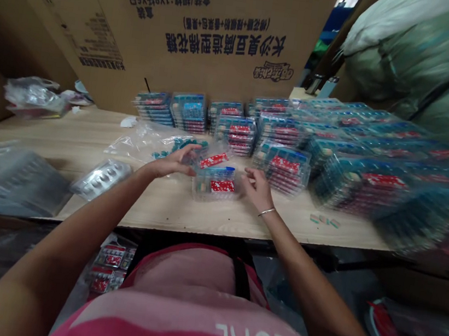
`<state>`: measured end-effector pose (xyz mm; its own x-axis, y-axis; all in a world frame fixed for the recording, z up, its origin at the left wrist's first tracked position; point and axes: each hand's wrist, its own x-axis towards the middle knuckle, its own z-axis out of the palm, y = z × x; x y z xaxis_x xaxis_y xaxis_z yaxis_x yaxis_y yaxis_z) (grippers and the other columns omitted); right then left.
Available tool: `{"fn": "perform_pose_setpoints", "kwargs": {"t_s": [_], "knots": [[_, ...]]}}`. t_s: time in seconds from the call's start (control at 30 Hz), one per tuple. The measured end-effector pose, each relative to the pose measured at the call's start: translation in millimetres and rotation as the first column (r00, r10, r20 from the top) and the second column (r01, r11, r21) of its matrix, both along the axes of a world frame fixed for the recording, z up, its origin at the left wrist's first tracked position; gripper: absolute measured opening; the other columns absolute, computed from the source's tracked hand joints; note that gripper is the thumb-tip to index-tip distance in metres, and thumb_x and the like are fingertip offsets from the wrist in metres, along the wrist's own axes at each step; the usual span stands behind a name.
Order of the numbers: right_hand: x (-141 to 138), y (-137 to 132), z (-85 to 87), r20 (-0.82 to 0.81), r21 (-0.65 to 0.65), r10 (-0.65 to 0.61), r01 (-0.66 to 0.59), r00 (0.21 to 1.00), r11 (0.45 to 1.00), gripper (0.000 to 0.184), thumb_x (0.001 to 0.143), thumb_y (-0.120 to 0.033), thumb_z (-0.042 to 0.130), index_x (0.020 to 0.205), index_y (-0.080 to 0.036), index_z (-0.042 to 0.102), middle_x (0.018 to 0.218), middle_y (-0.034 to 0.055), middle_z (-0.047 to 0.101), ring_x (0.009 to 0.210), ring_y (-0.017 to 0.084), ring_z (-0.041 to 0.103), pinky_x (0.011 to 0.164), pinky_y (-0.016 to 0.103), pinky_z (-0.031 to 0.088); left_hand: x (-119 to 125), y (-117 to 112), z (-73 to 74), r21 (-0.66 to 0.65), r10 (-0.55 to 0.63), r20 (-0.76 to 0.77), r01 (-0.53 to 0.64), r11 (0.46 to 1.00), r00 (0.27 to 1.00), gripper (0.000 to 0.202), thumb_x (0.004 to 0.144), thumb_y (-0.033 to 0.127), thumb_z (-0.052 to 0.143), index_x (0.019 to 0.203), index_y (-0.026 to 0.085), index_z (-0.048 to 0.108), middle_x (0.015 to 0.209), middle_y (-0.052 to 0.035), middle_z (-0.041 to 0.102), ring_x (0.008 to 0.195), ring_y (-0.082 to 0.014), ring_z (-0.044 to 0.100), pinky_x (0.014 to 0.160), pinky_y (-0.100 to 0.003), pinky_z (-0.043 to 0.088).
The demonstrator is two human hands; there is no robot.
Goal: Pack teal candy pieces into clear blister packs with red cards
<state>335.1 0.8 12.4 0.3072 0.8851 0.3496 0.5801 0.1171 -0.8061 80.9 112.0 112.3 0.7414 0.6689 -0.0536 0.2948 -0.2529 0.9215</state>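
Note:
Between my hands on the pale wooden table [87,139] lies a clear plastic pack with a blue top edge and red label [216,185]. A second clear pack with a red label [213,160] tilts up behind it. The fingers of my left hand [171,162] reach against this tilted pack. My right hand [257,189] curls at the right end of the lower pack, its fingertips at or very near the plastic. A thin bracelet circles my right wrist.
Many stacked packs [282,134] cover the table's right and back, blurred at far right. Behind stands a printed cardboard box [208,39]. A crumpled plastic bag [145,141], a silver tray [101,178] and small teal pieces [323,220] lie nearby. Large sacks [411,66] bulge upper right.

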Motion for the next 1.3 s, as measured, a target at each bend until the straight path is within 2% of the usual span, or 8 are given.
{"fn": "perform_pose_setpoints", "kwargs": {"t_s": [0.1, 0.2, 0.4, 0.57, 0.7, 0.9, 1.07, 1.3], "knots": [[-6, 2, 19.8, 0.336, 0.033, 0.234, -0.260, 0.912, 0.965, 0.067, 0.072, -0.058, 0.062, 0.124, -0.016, 0.051, 0.135, 0.0166, 0.044, 0.127, 0.030, 0.039, 0.104, 0.045, 0.032, -39, -13, 3.0, 0.030, 0.027, -0.053, -0.026, 0.999, 0.998, 0.087, 0.054, 0.026, 0.074, 0.133, 0.026, 0.039, 0.122, -0.0053, 0.051, 0.120, -0.0302, 0.043, 0.097, -0.038, 0.040], [-10, 18, 31.8, 0.501, -0.210, 0.450, -0.401, 0.739, 0.892, 0.099, 0.054, -0.058, 0.076, 0.136, -0.016, 0.040, 0.146, 0.0173, 0.030, 0.136, 0.037, 0.022, 0.108, 0.054, 0.021, -88, -31, -8.2, 0.179, 0.103, -0.245, -0.060, 0.982, 0.964, 0.089, 0.054, 0.030, 0.075, 0.135, 0.026, 0.037, 0.132, -0.0064, 0.046, 0.126, -0.0298, 0.039, 0.103, -0.040, 0.035], [-7, 51, 38.8, 0.514, -0.369, 0.566, -0.430, 0.645, 0.824, 0.111, 0.045, -0.056, 0.081, 0.139, -0.016, 0.038, 0.131, 0.0160, 0.044, 0.121, 0.038, 0.039, 0.102, 0.050, 0.032, -153, -49, -44.6, 0.447, 0.258, -0.581, 0.037, 0.894, 0.772, 0.084, 0.051, 0.027, 0.073, 0.130, 0.020, 0.045, 0.141, -0.0116, 0.041, 0.134, -0.0362, 0.029, 0.112, -0.046, 0.022], [-8, 48, 42.7, 0.509, -0.306, 0.557, -0.466, 0.657, 0.830, 0.105, 0.057, -0.061, 0.072, 0.141, -0.013, 0.031, 0.126, 0.0155, 0.044, 0.116, 0.032, 0.044, 0.098, 0.045, 0.037, -159, -51, -54.3, 0.505, 0.269, -0.613, 0.106, 0.857, 0.743, 0.085, 0.059, 0.037, 0.073, 0.135, 0.017, 0.040, 0.149, -0.0158, 0.028, 0.140, -0.0355, 0.018, 0.114, -0.048, 0.017], [-12, 46, 40.1, 0.556, -0.347, 0.566, -0.449, 0.609, 0.824, 0.100, 0.054, -0.063, 0.074, 0.136, -0.019, 0.039, 0.138, 0.0158, 0.035, 0.129, 0.038, 0.030, 0.104, 0.051, 0.028, -150, -47, -46.5, 0.558, 0.239, -0.560, 0.147, 0.816, 0.793, 0.087, 0.061, 0.051, 0.072, 0.135, 0.019, 0.038, 0.148, -0.0152, 0.032, 0.137, -0.0348, 0.024, 0.112, -0.052, 0.017], [-15, 55, 36.4, 0.608, -0.405, 0.567, -0.398, 0.556, 0.823, 0.103, 0.052, -0.065, 0.072, 0.138, -0.018, 0.037, 0.134, 0.0163, 0.043, 0.122, 0.040, 0.039, 0.101, 0.051, 0.033, -169, -40, -32.1, 0.444, 0.303, -0.407, -0.104, 0.890, 0.862, 0.060, 0.072, 0.046, 0.061, 0.124, 0.018, 0.048, 0.127, -0.0112, 0.055, 0.118, -0.0258, 0.050, 0.102, -0.042, 0.039], [-18, 56, 36.7, 0.626, -0.426, 0.544, -0.339, 0.560, 0.839, 0.106, 0.052, -0.066, 0.069, 0.139, -0.015, 0.037, 0.126, 0.0174, 0.048, 0.116, 0.040, 0.044, 0.096, 0.049, 0.038, -191, -69, -53.3, 0.533, 0.331, -0.405, -0.073, 0.843, 0.852, 0.040, 0.066, 0.032, 0.067, 0.102, 0.017, 0.058, 0.124, -0.0133, 0.055, 0.117, -0.0280, 0.050, 0.102, -0.043, 0.038], [-21, 55, 37.0, 0.626, -0.446, 0.561, -0.342, 0.542, 0.827, 0.110, 0.047, -0.064, 0.074, 0.140, -0.020, 0.035, 0.133, 0.0170, 0.044, 0.120, 0.041, 0.040, 0.098, 0.053, 0.034, -175, -80, -74.6, 0.610, 0.350, -0.315, -0.094, 0.787, 0.882, 0.037, 0.068, 0.026, 0.068, 0.102, 0.019, 0.055, 0.127, -0.0133, 0.051, 0.120, -0.0275, 0.048, 0.101, -0.045, 0.038]]}}
